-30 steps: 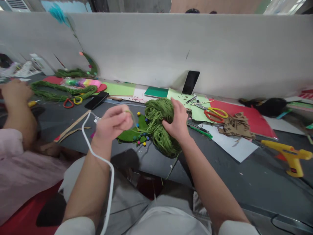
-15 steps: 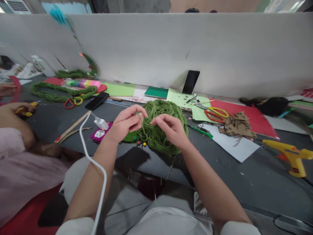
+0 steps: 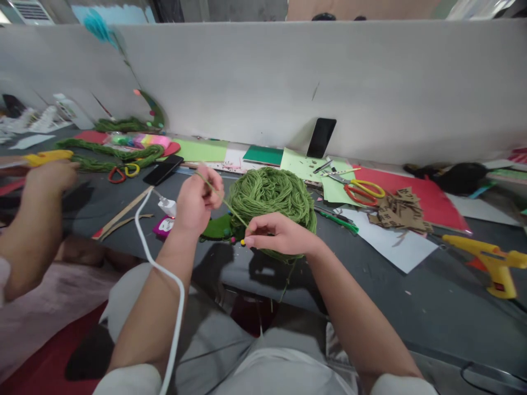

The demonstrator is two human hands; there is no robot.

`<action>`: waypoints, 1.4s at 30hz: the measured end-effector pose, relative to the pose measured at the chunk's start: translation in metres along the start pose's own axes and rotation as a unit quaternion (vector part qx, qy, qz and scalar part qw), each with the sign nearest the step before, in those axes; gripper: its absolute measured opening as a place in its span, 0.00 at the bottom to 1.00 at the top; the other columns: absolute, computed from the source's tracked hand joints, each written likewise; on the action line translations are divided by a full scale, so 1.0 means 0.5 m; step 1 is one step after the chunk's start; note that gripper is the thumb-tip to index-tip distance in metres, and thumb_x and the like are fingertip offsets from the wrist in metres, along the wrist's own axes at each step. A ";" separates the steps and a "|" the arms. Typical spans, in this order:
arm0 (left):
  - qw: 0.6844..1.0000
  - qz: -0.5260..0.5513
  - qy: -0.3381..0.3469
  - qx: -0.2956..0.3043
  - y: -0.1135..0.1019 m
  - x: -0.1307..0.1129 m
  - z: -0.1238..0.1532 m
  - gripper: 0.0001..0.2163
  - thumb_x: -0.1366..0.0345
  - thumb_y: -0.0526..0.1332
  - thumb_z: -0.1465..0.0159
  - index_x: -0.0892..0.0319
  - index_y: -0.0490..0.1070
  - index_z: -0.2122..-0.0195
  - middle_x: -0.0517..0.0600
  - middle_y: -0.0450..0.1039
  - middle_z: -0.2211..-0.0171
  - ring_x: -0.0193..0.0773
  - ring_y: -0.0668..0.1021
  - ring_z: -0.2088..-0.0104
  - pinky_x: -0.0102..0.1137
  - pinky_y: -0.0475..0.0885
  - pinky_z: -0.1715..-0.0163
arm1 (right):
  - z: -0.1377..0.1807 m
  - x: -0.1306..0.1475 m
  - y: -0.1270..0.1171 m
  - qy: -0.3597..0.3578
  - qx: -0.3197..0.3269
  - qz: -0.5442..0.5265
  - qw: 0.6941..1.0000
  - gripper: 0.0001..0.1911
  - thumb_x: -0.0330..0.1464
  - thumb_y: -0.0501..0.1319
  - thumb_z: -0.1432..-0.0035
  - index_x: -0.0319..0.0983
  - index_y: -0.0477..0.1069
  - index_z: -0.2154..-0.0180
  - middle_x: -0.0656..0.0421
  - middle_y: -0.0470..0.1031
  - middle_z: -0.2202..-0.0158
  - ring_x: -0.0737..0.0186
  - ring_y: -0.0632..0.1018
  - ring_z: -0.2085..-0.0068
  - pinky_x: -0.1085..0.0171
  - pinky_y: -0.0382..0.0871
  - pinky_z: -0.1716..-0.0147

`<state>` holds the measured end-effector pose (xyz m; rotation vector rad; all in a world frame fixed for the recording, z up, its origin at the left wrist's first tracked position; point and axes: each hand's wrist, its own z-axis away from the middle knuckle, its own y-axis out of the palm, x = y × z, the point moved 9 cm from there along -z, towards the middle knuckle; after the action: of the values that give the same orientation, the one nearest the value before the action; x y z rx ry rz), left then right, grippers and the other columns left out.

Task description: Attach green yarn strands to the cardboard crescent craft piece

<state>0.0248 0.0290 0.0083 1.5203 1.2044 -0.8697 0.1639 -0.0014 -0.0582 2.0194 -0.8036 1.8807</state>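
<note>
The person's left hand [image 3: 198, 202] is held above the dark grey counter [image 3: 411, 299], just left of the middle of the frame, its grip closed on a single strand of green yarn [image 3: 228, 207]. The strand runs taut, slanting down to the right, to the right hand [image 3: 276, 236], whose thumb and forefinger pinch its lower end. Right behind both hands, in the centre of the frame, a loose round bundle of green yarn [image 3: 274, 193] sits on the counter; the right hand is in front of its lower edge. A flat green felt piece [image 3: 217, 226] lies beneath the strand, partly hidden by the hands.

A white charging cable [image 3: 167, 274] loops over the left forearm. To the right of the bundle lie scissors with red and yellow handles [image 3: 364, 191], and a yellow glue gun [image 3: 491, 264] rests at the right edge. A black phone [image 3: 321, 138] leans against the grey wall behind. At the far left, another person's hand [image 3: 51, 175] is raised beside a yellow tool [image 3: 42, 158].
</note>
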 end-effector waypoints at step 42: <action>0.790 -0.210 -0.052 0.574 0.272 0.055 0.218 0.08 0.67 0.62 0.32 0.61 0.80 0.66 0.53 0.82 0.69 0.35 0.79 0.70 0.27 0.71 0.66 | 0.016 -0.034 -0.064 0.083 -0.069 -0.302 0.947 0.25 0.48 0.68 0.39 0.33 0.78 0.53 0.52 0.84 0.61 0.65 0.82 0.65 0.68 0.78 0.63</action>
<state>0.1670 -0.0732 -0.0124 2.0742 0.9321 -2.2372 0.1883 0.0239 -0.0704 1.7260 -0.2174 1.5544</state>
